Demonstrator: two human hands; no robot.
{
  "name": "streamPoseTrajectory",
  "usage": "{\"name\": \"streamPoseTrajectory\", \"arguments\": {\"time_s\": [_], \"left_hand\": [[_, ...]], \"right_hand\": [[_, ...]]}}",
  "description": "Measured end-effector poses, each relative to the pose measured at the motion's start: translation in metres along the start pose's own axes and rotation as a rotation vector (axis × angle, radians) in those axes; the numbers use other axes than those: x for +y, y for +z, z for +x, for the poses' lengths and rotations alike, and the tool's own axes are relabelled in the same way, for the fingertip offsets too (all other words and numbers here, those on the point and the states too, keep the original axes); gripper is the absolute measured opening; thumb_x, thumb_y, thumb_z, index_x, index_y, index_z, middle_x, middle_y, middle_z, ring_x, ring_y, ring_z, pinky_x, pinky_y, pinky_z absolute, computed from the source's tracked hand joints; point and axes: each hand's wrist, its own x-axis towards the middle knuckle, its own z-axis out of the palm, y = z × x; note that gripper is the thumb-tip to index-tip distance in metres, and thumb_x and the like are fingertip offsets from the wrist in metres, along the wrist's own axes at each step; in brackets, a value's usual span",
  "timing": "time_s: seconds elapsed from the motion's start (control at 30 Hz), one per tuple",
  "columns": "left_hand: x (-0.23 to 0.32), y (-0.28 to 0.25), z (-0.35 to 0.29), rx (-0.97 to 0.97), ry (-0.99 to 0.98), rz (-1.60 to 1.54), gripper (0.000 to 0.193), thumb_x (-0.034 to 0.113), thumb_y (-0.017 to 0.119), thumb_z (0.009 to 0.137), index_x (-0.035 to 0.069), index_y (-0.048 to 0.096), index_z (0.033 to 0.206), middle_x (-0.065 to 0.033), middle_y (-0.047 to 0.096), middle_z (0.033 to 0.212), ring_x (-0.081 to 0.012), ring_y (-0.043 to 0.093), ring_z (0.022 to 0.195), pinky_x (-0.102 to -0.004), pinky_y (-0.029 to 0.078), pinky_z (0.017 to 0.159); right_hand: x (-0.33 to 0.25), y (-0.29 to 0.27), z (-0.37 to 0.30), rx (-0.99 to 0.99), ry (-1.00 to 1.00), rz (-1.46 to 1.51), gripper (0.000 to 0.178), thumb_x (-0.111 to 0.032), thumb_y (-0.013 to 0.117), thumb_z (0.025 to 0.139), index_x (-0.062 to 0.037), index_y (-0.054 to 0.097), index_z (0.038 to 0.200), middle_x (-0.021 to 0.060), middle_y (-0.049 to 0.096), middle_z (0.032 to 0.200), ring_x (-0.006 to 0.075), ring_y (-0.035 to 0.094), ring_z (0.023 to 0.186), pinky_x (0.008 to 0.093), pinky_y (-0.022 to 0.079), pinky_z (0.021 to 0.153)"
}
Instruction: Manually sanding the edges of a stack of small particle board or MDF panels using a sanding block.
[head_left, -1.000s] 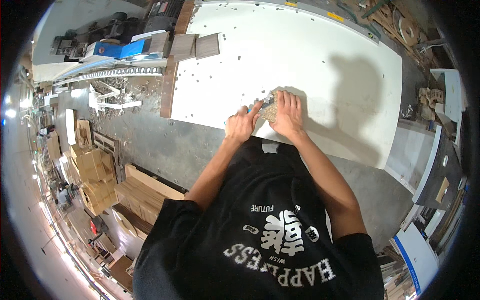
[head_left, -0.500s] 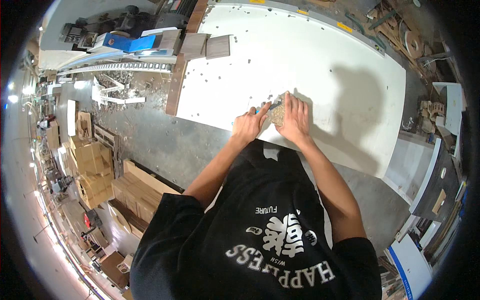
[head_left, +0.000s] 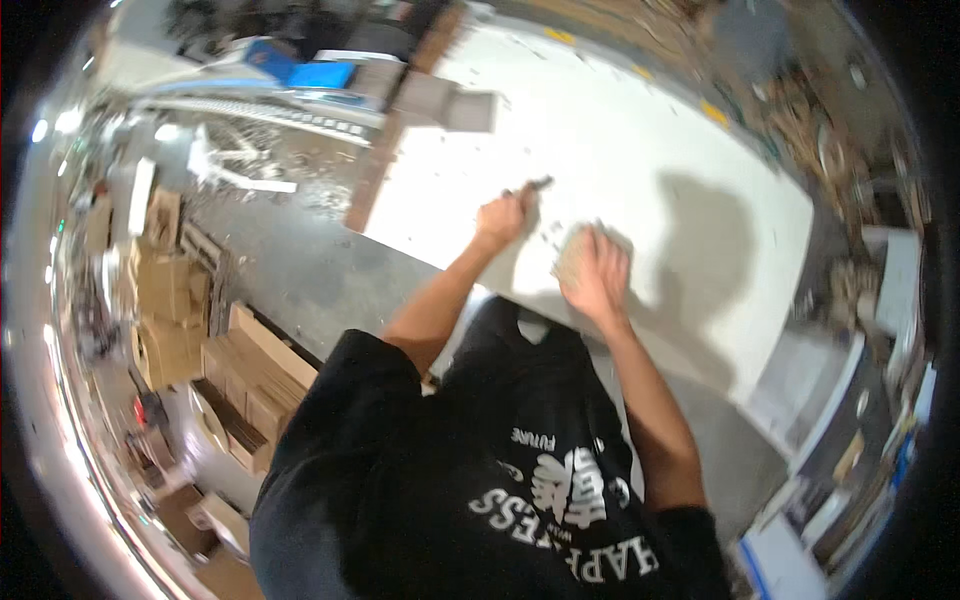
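My left hand (head_left: 502, 216) is closed around a slim hand tool (head_left: 541, 183) whose dark end sticks out beyond the fingers. Motion blur and the hand hide most of it, so its exact kind does not show. My right hand (head_left: 602, 270) grips a small piece of particleboard (head_left: 572, 258), speckled brown, just above or on the white tabletop (head_left: 600, 130) near its front edge. The tool and the board piece are apart. Small dark scraps (head_left: 553, 232) lie between the two hands.
Grey-brown board pieces (head_left: 470, 111) sit at the table's far left, along a brown edge strip (head_left: 373, 185). Blue-topped items (head_left: 320, 75) lie beyond them. Cardboard boxes (head_left: 165, 285) stand on the floor at left; white scraps (head_left: 245, 170) lie behind. A white panel (head_left: 800, 385) is at right.
My left hand has moved away from the board piece, forward and left, with the tool. My right hand has shifted slightly nearer and right with the board piece. The whole view has tilted.
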Motion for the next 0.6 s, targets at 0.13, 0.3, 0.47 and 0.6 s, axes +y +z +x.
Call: {"name": "streamPoseTrajectory", "arguments": {"time_s": [0.13, 0.3, 0.47, 0.6], "left_hand": [[-0.011, 0.007, 0.002, 0.169, 0.053, -0.027, 0.044, 0.032, 0.061, 0.100, 0.007, 0.071, 0.134, -0.0196, 0.074, 0.123, -0.0412, 0.067, 0.118, -0.0599, 0.049, 0.105], [0.012, 0.012, -0.043, 0.404, 0.428, -0.348, 0.071, 0.047, 0.075, 0.091, -0.002, 0.063, 0.142, -0.0234, 0.067, 0.121, -0.0408, 0.067, 0.112, -0.0535, 0.051, 0.101], [0.004, 0.038, -0.110, 0.230, 0.320, -0.309, 0.062, 0.040, 0.071, 0.096, 0.004, 0.060, 0.146, -0.0185, 0.064, 0.127, -0.0365, 0.062, 0.126, -0.0507, 0.048, 0.110], [-0.032, 0.042, -0.159, 0.168, 0.146, -0.360, 0.059, 0.041, 0.070, 0.099, 0.003, 0.061, 0.143, -0.0202, 0.065, 0.131, -0.0387, 0.062, 0.129, -0.0518, 0.050, 0.111]], "right_hand": [[-0.007, 0.002, 0.000, -0.027, 0.009, -0.018, 0.116, -0.037, 0.095, 0.070, -0.0006, 0.036, 0.163, 0.0252, 0.050, 0.157, 0.0461, 0.047, 0.145, 0.0607, 0.032, 0.123], [-0.011, 0.005, -0.002, -0.003, 0.026, -0.097, 0.132, -0.035, 0.098, 0.062, -0.0078, 0.027, 0.170, 0.0216, 0.047, 0.158, 0.0431, 0.044, 0.148, 0.0594, 0.032, 0.125], [-0.004, 0.012, -0.003, -0.060, 0.028, -0.169, 0.130, -0.038, 0.097, 0.063, -0.0063, 0.027, 0.169, 0.0216, 0.044, 0.159, 0.0429, 0.043, 0.148, 0.0587, 0.032, 0.126], [0.004, 0.022, -0.004, -0.039, 0.008, -0.236, 0.130, -0.038, 0.095, 0.064, -0.0040, 0.025, 0.169, 0.0225, 0.043, 0.160, 0.0437, 0.042, 0.148, 0.0576, 0.032, 0.126]]}}
